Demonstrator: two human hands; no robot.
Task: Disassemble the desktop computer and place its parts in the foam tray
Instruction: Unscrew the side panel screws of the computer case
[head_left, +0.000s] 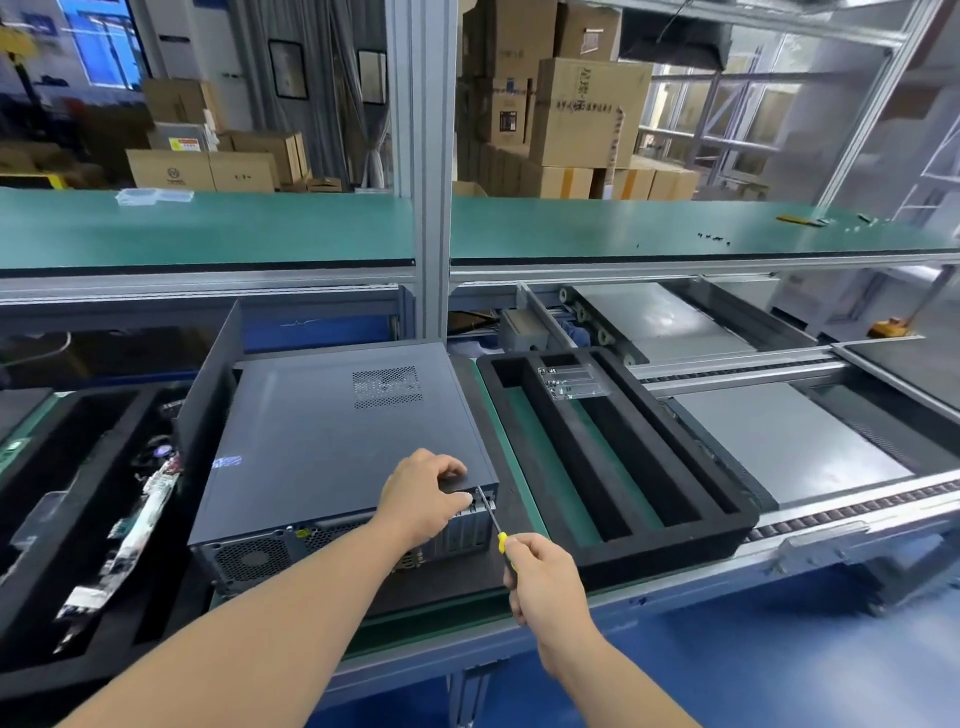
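A dark grey desktop computer (332, 441) lies flat on the bench, its rear panel with fan grille facing me. My left hand (423, 496) grips the near right corner of its top cover, thumb on the rear edge. My right hand (543, 579) holds a yellow-handled screwdriver (491, 517), whose tip touches the rear edge of the case beside my left thumb. To the right sits a black foam tray (719, 493) with long slots; a clear plastic piece (571, 382) lies at its far end.
Another black foam tray (31, 525) at the left holds boards and cables. A dark panel (208, 410) stands upright along the computer's left side. Grey pallets (779, 441) lie on the conveyor to the right. A green shelf (208, 223) runs above, behind an aluminium post (426, 208).
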